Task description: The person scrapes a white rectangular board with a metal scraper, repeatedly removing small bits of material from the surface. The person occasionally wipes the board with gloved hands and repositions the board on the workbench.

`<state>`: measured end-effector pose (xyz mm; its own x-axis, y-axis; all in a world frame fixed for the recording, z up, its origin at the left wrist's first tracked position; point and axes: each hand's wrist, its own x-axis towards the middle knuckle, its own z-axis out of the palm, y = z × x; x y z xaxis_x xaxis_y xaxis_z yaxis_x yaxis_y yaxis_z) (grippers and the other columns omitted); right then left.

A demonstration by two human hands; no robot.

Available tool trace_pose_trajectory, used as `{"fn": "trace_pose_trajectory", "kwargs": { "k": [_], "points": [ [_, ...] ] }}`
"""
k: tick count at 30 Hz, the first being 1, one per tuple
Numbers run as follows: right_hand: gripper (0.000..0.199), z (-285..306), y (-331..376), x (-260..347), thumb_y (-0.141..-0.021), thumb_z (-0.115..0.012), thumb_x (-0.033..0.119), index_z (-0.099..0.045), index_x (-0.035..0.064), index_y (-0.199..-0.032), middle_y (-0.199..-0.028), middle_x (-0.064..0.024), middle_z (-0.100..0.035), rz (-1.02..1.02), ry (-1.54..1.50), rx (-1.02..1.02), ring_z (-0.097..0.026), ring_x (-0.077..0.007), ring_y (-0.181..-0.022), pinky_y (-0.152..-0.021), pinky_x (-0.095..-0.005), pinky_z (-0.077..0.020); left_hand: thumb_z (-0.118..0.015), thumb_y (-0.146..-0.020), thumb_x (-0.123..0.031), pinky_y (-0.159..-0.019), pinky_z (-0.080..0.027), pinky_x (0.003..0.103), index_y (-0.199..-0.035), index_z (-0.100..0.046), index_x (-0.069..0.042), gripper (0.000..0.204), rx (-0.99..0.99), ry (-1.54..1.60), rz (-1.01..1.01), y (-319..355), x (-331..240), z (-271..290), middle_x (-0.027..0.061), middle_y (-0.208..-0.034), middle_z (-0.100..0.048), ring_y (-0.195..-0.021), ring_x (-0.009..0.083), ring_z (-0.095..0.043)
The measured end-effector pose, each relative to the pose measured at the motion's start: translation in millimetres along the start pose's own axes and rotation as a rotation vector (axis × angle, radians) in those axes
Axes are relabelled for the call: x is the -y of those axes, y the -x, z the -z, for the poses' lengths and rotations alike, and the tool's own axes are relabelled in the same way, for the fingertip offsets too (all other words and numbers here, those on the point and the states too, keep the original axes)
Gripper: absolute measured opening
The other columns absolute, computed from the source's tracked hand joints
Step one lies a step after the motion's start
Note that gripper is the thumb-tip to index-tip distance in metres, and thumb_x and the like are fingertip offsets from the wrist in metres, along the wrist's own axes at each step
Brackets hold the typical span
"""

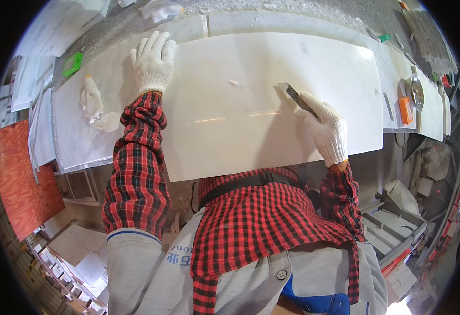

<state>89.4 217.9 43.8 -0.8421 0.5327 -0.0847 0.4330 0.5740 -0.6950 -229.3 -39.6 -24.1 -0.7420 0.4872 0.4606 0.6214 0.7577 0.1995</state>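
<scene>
A large white stone slab [251, 131] lies across a grey workbench [77, 152] in front of me. My left hand [153, 63], in a white knitted glove, lies flat on the slab's far left corner with fingers spread. My right hand [324, 128], also gloved, grips a flat metal scraper blade [293, 96], whose tip touches the slab surface right of centre. A small pale smear [234, 83] sits on the slab left of the blade. Both sleeves are red and black checked.
A crumpled white glove [90, 100] lies on the bench at left, near a green block [73, 64]. An orange tool [405, 110] and a round metal disc [417, 90] rest at the right end. An orange board [19, 178] stands lower left.
</scene>
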Motion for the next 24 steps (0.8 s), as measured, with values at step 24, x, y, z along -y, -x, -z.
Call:
{"fn": "trace_pose_trajectory", "kwargs": {
  "k": [24],
  "points": [
    [0.041, 85, 17, -100, -0.094, -0.069, 0.019, -0.069, 0.002, -0.131, -0.083, -0.0023, -0.069, -0.355, -0.11, -0.334, -0.053, -0.0066, -0.068, -0.064, -0.0246, -0.0469, -0.048, -0.104, -0.039, -0.111, -0.034, 0.043, -0.131, -0.067, -0.019, 0.038, 0.098, -0.077, -0.013, -3, 5, 3, 0.005, -0.141, -0.062, -0.134, 0.0213, -0.051]
  ]
}}
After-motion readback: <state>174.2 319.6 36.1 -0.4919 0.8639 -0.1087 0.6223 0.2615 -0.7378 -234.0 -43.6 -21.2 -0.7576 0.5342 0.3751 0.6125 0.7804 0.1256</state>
